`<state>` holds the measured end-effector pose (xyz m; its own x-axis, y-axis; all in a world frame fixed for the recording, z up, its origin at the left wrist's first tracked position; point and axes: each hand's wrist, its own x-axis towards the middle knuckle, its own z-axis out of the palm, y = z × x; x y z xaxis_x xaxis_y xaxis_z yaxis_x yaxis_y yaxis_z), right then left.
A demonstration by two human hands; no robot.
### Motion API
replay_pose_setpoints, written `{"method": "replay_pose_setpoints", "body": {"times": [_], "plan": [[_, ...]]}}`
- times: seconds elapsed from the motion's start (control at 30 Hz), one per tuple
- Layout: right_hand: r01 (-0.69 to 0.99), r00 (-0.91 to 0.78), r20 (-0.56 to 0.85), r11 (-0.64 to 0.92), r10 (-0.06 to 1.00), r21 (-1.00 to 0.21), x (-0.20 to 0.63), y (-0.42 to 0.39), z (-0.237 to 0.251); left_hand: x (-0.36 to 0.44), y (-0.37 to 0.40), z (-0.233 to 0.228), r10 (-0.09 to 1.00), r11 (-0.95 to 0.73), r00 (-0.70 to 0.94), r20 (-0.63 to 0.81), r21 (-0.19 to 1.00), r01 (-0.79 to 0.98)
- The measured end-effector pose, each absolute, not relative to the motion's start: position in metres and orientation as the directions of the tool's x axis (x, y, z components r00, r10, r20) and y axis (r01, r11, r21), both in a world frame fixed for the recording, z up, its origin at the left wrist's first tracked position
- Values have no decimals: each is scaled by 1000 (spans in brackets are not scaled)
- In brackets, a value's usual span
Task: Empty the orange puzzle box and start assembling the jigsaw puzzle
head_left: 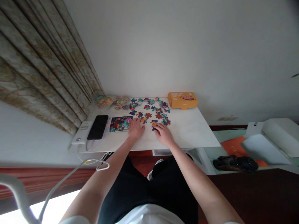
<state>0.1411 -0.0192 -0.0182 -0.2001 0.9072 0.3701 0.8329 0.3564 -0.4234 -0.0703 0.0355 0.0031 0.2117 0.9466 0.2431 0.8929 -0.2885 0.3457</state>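
Note:
My left hand (pixel 136 128) lies on the white table with its fingers stretched out, over the right edge of a colourful picture card (pixel 119 123). An orange puzzle piece (pixel 144 120) lies close by its fingertips. With its fingertips, my right hand (pixel 164 133) grips a dark puzzle piece with an orange patch (pixel 154 123), low over or on the table. Part of that piece is hidden by the fingers. Beyond both hands, several loose puzzle pieces (pixel 148 115) are spread out, more of them (pixel 166 119) just right of the right hand.
A yellow puzzle box (pixel 183 100) stands at the back right of the table (pixel 191 132). Clear bags of pieces (pixel 104 102) lie at the back left. A black phone (pixel 98 127) and a white power bank (pixel 81 133) with cable sit left. An open white box (pixel 268 149) is at far right.

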Motion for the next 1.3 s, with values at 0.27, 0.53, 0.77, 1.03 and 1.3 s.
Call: {"method": "replay_pose_setpoints", "body": {"times": [0.27,0.53,0.77,1.03,1.3], "plan": [[862,-118,345,268,931,-429,142,-13,-23,-62,59,18,956,-275,232,179,273,922],[869,-128,341,271,931,-413,142,-12,-25,-24,102,31,899,-435,428,89,269,859],[839,-23,378,224,925,-496,145,-10,-24,-15,136,28,892,-401,437,-114,247,882],[817,299,359,-43,884,-575,162,6,-39,-28,136,26,892,-419,447,-61,259,870],[836,365,357,-134,860,-532,158,12,-46,18,104,30,880,-462,474,25,279,842]]}}
